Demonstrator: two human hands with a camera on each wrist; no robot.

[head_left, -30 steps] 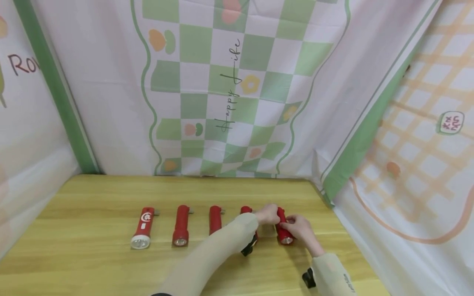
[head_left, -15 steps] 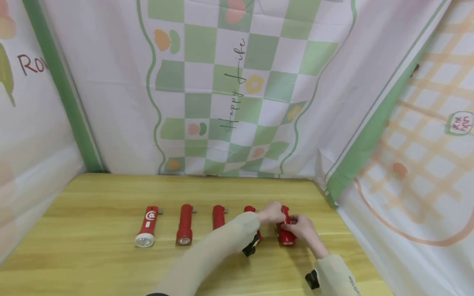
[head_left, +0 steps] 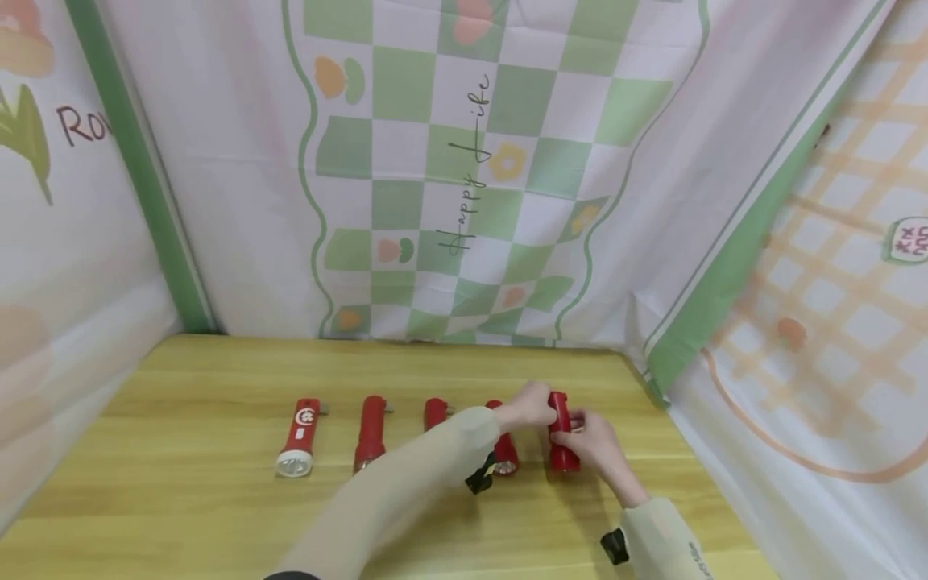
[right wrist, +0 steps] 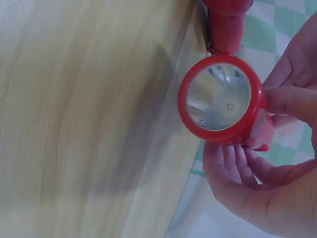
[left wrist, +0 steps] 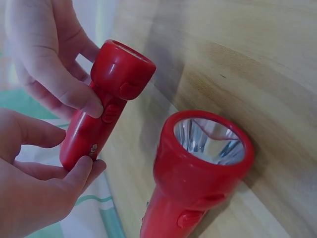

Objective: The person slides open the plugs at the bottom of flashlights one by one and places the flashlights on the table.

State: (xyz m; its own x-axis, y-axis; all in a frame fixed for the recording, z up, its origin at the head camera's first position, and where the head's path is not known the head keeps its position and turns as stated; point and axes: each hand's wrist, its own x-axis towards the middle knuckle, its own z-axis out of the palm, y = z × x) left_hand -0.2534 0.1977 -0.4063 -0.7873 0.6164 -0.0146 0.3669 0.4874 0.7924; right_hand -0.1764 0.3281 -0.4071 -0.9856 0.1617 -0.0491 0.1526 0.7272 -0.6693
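Observation:
Both hands hold one red flashlight point(head_left: 561, 443) above the right part of the wooden table. My left hand point(head_left: 531, 405) pinches its tail end, also seen at the lower left of the left wrist view. My right hand point(head_left: 598, 445) grips the body from the right, its thumb lying beside the sliding switch point(left wrist: 111, 113). In the right wrist view the flashlight's clear lens point(right wrist: 218, 96) faces the camera, and no light shows in it. Just left of the hands, another red flashlight point(left wrist: 198, 168) lies on the table, partly behind the left wrist in the head view.
Further left on the wooden table point(head_left: 181, 483) lie a red flashlight with a white head point(head_left: 297, 443) and two plain red flashlights, one point(head_left: 372, 427) and another point(head_left: 436, 412), partly behind the left sleeve point(head_left: 406, 475). A patterned cloth point(head_left: 464, 201) hangs behind the table.
The held flashlight has risen off the table and turned, so its lens no longer shows in the head view. Both hands have moved up slightly with it. The head view has shifted a little.

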